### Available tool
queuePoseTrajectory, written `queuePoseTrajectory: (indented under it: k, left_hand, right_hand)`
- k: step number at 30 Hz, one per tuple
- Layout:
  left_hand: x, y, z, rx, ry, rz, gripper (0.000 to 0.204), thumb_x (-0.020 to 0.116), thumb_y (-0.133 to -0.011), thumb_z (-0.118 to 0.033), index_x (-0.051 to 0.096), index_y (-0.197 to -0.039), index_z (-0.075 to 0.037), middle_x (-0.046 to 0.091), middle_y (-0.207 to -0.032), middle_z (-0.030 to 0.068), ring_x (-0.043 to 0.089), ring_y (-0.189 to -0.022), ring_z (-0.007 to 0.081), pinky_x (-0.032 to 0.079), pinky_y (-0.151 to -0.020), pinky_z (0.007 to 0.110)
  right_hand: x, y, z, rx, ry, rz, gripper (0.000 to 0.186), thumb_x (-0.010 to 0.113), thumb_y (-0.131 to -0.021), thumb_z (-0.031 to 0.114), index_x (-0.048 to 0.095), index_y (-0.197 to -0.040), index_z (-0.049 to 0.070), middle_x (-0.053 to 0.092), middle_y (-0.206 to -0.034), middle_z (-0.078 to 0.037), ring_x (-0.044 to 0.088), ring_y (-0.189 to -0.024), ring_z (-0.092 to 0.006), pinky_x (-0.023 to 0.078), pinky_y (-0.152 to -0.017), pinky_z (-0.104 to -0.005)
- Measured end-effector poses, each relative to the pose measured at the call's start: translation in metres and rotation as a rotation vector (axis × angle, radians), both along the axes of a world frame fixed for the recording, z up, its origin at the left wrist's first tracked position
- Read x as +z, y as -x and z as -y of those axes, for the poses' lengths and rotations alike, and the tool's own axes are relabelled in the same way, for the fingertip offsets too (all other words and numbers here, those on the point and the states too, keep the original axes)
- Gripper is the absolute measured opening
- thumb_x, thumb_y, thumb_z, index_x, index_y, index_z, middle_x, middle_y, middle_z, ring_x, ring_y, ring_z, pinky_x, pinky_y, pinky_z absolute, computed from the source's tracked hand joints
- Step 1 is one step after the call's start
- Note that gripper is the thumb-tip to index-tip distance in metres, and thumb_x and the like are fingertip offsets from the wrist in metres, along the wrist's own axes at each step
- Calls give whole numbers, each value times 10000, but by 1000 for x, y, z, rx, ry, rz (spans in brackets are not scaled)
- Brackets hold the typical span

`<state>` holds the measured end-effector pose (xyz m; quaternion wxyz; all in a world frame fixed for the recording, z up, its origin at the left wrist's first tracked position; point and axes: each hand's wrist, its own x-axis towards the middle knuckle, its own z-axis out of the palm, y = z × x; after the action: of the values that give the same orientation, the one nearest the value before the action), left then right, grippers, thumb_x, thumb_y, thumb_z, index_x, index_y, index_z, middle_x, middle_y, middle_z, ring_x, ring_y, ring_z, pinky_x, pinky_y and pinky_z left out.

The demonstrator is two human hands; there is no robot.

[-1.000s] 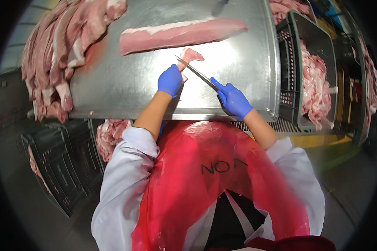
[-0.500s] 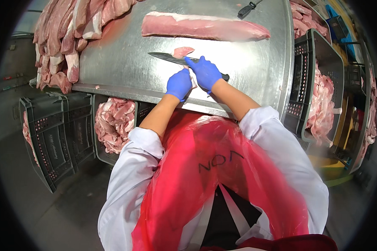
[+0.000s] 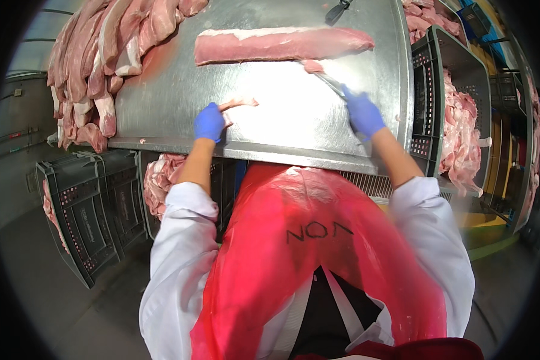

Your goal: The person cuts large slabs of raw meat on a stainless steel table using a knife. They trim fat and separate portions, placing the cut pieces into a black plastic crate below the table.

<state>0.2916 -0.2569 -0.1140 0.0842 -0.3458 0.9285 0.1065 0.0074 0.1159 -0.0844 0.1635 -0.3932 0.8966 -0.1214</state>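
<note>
My left hand (image 3: 210, 122), in a blue glove, is closed on a thin strip of pink meat trimming (image 3: 237, 103) over the steel table (image 3: 156, 120). My right hand (image 3: 361, 113), also gloved and slightly blurred, grips a knife (image 3: 332, 83) pointing away toward the upper left. A small piece of meat (image 3: 314, 66) lies at the blade's far end, just below a long pink loin (image 3: 282, 45) with a white fat edge that lies crosswise on the table.
Many long meat pieces (image 3: 102, 48) are piled at the table's left. A black-handled tool (image 3: 336, 12) lies at the back. Grey crates (image 3: 423, 90) of meat stand right, with more crates (image 3: 90, 207) below at lower left. My red apron (image 3: 306, 252) meets the front edge.
My hands have moved apart: the left to the lower left with the strip, the right to the right. The knife has swung toward the loin, and a small piece has moved up-right beside it.
</note>
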Motion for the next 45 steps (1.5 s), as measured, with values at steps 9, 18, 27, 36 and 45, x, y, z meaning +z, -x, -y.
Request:
queuePoseTrajectory:
  k: [9, 18, 27, 36, 45]
  left_hand:
    - [92, 16, 27, 183, -659, -358, 286, 602, -963, -267, 638, -1014, 12, 692, -828, 131, 670, -747, 242, 535, -703, 381]
    - [369, 164, -104, -910, -16, -741, 327, 607, -945, -223, 647, -1175, 5, 673, -1066, 132, 647, -954, 235, 511, -823, 327]
    - [309, 258, -236, -1156, -694, -784, 350, 609, -961, -224, 590, -1244, -20, 668, -1069, 203, 662, -970, 367, 534, -855, 428]
    - [-6, 76, -56, -747, -214, -367, 171, 576, -824, -44, 668, -966, -71, 642, -1004, 141, 600, -1005, 341, 466, -886, 449]
    - [58, -244, 143, -143, 288, 260, 503, 597, -930, -333, 584, -1339, -40, 542, -1434, 228, 507, -1306, 399, 414, -1034, 551]
  right_hand:
    - [31, -2, -60, -375, 420, 1073, 348, 535, -1034, 301, 599, -1330, 129, 645, -787, -146, 607, -622, -229, 496, -551, -329]
    - [30, -75, -90, -453, 705, 2022, 418, 514, -1044, 392, 532, -1306, 67, 590, -792, -164, 430, -434, -121, 372, -395, -245]
    - [15, -77, -117, -659, 961, 1584, 387, 446, -1071, 363, 531, -1287, 54, 617, -816, -134, 504, -513, -140, 452, -461, -277]
    - [35, -67, -124, -986, 1039, 1270, 377, 490, -1066, 393, 566, -1301, 107, 646, -842, -99, 552, -527, -144, 462, -436, -288]
    - [30, -61, -37, -809, 917, 1179, 299, 506, -1073, 224, 514, -1330, 72, 636, -839, -81, 563, -551, -127, 483, -477, -275]
